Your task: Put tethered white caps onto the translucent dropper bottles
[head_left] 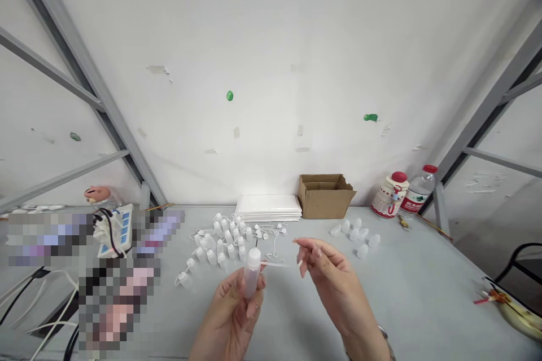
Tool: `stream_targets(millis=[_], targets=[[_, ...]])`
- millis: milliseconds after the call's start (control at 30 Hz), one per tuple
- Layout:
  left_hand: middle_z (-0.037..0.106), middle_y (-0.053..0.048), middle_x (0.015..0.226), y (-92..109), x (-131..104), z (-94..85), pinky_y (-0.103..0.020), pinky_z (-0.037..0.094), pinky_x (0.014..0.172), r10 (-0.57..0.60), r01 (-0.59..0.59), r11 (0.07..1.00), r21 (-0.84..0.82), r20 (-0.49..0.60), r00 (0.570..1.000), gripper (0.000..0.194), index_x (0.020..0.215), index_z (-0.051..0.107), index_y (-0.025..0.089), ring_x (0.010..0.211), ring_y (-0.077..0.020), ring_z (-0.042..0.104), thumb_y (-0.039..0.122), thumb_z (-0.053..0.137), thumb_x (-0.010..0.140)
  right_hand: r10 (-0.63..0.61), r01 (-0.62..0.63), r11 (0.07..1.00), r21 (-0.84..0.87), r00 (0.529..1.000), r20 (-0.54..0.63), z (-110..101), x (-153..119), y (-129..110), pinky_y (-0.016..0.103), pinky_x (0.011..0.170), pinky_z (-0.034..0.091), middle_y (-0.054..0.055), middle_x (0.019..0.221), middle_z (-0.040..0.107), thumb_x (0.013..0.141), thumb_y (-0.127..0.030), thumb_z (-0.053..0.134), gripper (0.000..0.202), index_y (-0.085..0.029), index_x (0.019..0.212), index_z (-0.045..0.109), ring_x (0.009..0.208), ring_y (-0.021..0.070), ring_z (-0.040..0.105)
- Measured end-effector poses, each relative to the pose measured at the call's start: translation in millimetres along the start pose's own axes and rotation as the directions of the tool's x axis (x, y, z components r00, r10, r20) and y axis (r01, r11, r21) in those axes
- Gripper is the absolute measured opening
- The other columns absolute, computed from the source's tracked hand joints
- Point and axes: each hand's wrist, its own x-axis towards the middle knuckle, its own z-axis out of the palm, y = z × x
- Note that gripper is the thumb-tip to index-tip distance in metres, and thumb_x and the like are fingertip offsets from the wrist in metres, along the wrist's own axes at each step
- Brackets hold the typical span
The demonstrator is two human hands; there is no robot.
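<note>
My left hand (240,300) is wrapped round a small translucent squeeze bottle (252,279), held upright. The bottle has a white top with a thin dark needle tip pointing up. From its neck a thin white strap (275,263), partly blurred, stretches right to my right hand (324,268). The fingers of my right hand are closed on the strap's far end, where a small white bit shows. Behind my left hand, several similar bottles with white tops (220,242) stand grouped on the table. Several loose white caps with straps (275,234) lie beside them.
Several translucent bottles without tops (362,235) are at the right of the grey table (406,293). A white stack (268,208) and an open cardboard box (326,203) stand by the wall. A power strip (121,231) with cables, a jar (389,196) and a water bottle (417,192) flank them.
</note>
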Motion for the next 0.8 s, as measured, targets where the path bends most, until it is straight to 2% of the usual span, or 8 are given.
stream_targets(millis=[200,300,500,600,667,800], targets=[[0.058,-0.001,0.064,-0.3,-0.2,1.6,-0.009,0.031,0.039,-0.054,0.055,0.997,-0.057,0.012,0.998,0.030,0.072,0.070,0.013,0.044,0.0013,0.033,0.035,0.080,0.055,0.020,-0.026,0.995,0.094,0.998,0.066,3.5,-5.6,8.3,0.032,0.066,0.042,0.002,0.068,0.060,0.069,-0.041,0.070,0.024,-0.023,0.085,0.073,0.056,0.0130,0.048],[0.058,-0.001,0.064,-0.9,-0.8,2.7,-0.008,0.031,0.040,-0.065,0.067,0.994,-0.087,0.020,0.998,0.027,0.071,0.070,0.013,0.043,0.0016,0.034,0.032,0.080,0.056,0.012,-0.028,0.987,0.158,0.994,0.104,6.6,-7.3,8.6,0.030,0.065,0.042,-0.001,0.059,0.059,0.069,-0.039,0.071,0.020,-0.024,0.083,0.072,0.058,0.0131,0.050],[0.058,-0.001,0.065,-1.5,-1.2,3.0,-0.009,0.034,0.041,-0.051,0.052,0.996,-0.071,0.016,0.999,0.028,0.071,0.070,0.013,0.043,0.0012,0.035,0.033,0.080,0.055,0.012,-0.030,0.977,0.213,0.996,0.083,10.9,-6.1,8.6,0.029,0.059,0.042,-0.003,0.052,0.053,0.069,-0.033,0.071,0.010,-0.024,0.072,0.070,0.050,0.0106,0.046],[0.059,-0.001,0.065,-2.0,-1.3,1.9,-0.010,0.036,0.042,-0.025,0.025,1.000,0.001,0.004,1.000,0.030,0.072,0.070,0.014,0.044,0.0007,0.037,0.038,0.078,0.056,0.023,-0.034,0.975,0.219,0.998,0.054,12.5,-4.5,9.2,0.028,0.055,0.042,-0.004,0.052,0.051,0.067,-0.034,0.073,0.012,-0.022,0.066,0.068,0.048,0.0102,0.043],[0.060,-0.002,0.065,-3.2,-1.4,-0.1,-0.013,0.038,0.042,0.021,-0.022,0.994,0.110,0.011,1.000,0.032,0.073,0.071,0.014,0.044,-0.0013,0.040,0.042,0.076,0.058,0.029,-0.035,0.975,0.221,0.999,0.028,13.6,-4.1,8.7,0.028,0.056,0.042,-0.003,0.050,0.049,0.067,-0.035,0.073,0.015,-0.022,0.062,0.066,0.049,0.0111,0.043],[0.064,-0.004,0.063,-7.3,-2.6,-4.8,-0.022,0.044,0.039,0.150,-0.183,0.908,0.376,0.114,0.982,0.033,0.075,0.072,0.016,0.041,-0.0082,0.048,0.045,0.073,0.060,0.025,-0.029,0.972,0.235,0.999,0.020,16.8,-6.1,4.1,0.031,0.067,0.045,-0.003,0.053,0.050,0.069,-0.035,0.070,0.017,-0.022,0.061,0.064,0.052,0.0113,0.044]])
